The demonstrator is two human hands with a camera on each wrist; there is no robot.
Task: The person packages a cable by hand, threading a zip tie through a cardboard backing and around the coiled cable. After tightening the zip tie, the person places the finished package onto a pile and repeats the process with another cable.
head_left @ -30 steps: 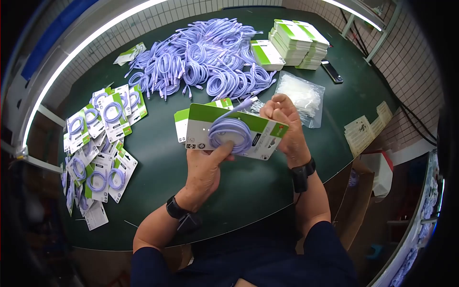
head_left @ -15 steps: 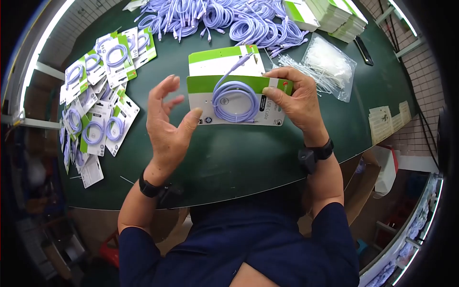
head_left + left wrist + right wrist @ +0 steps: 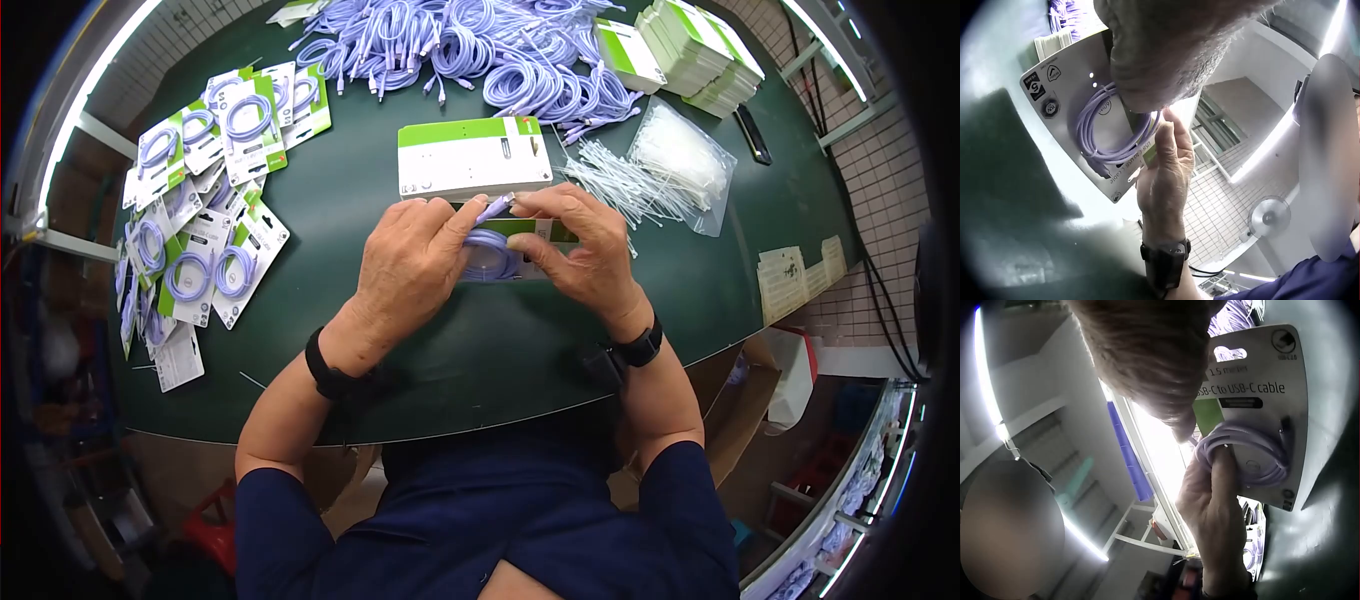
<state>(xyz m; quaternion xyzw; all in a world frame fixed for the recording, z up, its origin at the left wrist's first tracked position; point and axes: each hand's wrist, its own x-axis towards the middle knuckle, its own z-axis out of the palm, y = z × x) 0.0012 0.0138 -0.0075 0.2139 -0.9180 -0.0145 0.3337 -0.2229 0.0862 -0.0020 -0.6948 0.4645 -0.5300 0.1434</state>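
Note:
Both hands work at one cardboard card (image 3: 1060,134) that carries a coiled lilac USB-C cable (image 3: 490,262). My left hand (image 3: 405,260) grips the cable at the left of the card, its fingertips by the upright cable end. In the right wrist view its thumb lies against the coil. From the other side my right hand (image 3: 585,250) pinches at the cable's plug end, thumb and forefinger close to the left fingertips. The hands cover much of the card in the head view. Just beyond them a pile of white and green cards (image 3: 460,160) lies on the table.
Carded cables (image 3: 240,125) are heaped at the left. A mound of loose lilac cables (image 3: 450,50) fills the back. Toward the right lie white zip ties (image 3: 620,185), a plastic bag (image 3: 685,150) of more ties, stacked cards (image 3: 700,45) and a dark slim object (image 3: 752,135).
The left hand let go of the card, stood apart with spread fingers, then came back to the cable. The right hand took the card's right side and now reaches the plug end.

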